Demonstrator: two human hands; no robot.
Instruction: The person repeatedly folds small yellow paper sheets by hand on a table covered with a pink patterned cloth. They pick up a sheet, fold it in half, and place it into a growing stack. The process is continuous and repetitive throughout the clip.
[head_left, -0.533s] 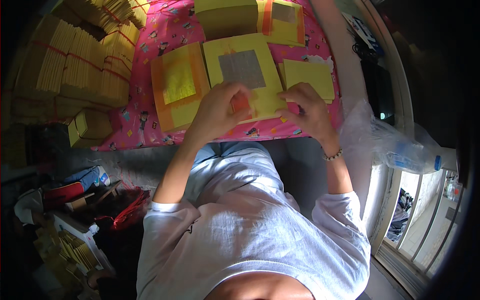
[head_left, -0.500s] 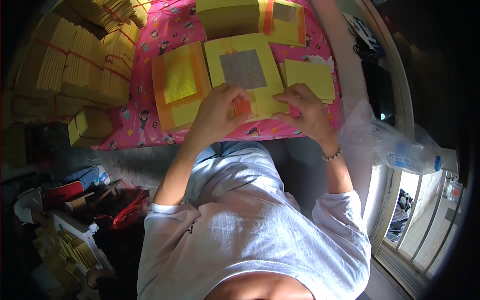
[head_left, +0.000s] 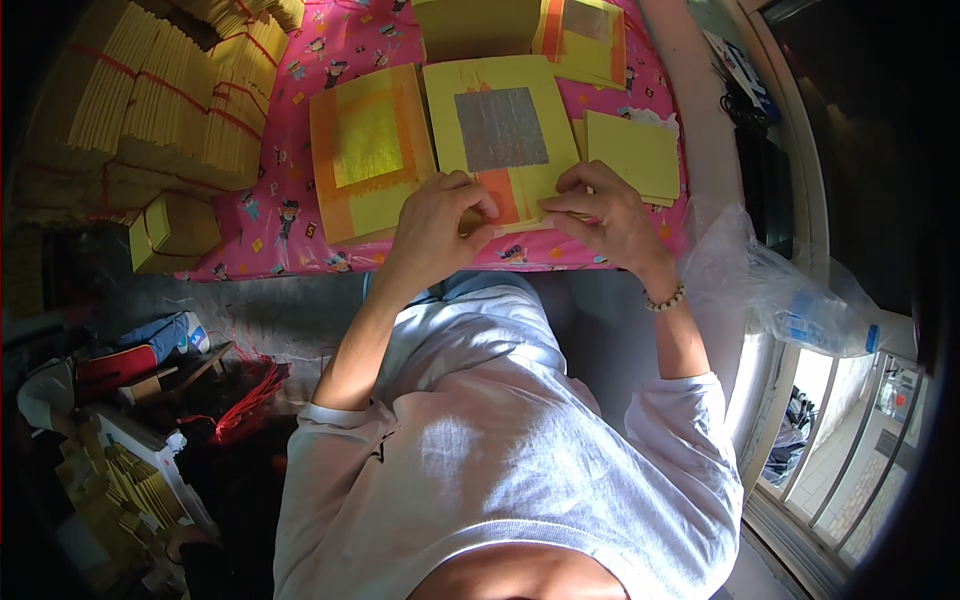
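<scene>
A yellow paper sheet with a silver foil square (head_left: 500, 125) lies on the pink patterned cloth (head_left: 300, 215) in front of me. My left hand (head_left: 437, 225) and my right hand (head_left: 597, 212) both pinch its near edge, where an orange strip shows between them. To the left of it lies a stack of orange-bordered sheets with a gold foil square (head_left: 367, 150). A plain yellow stack (head_left: 633, 152) sits just beyond my right hand. A bead bracelet circles my right wrist.
Tied bundles of yellow paper (head_left: 150, 110) are piled at the left, with a small bundle (head_left: 172, 232) at the cloth's corner. More foil sheets (head_left: 585, 35) lie at the far edge. A clear plastic bag (head_left: 775, 290) sits at the right by a window frame. Clutter covers the floor at the lower left.
Both hands have stayed at the near edge of the silver-foil sheet; the fingers have shifted slightly, and the two hands now sit a little further apart.
</scene>
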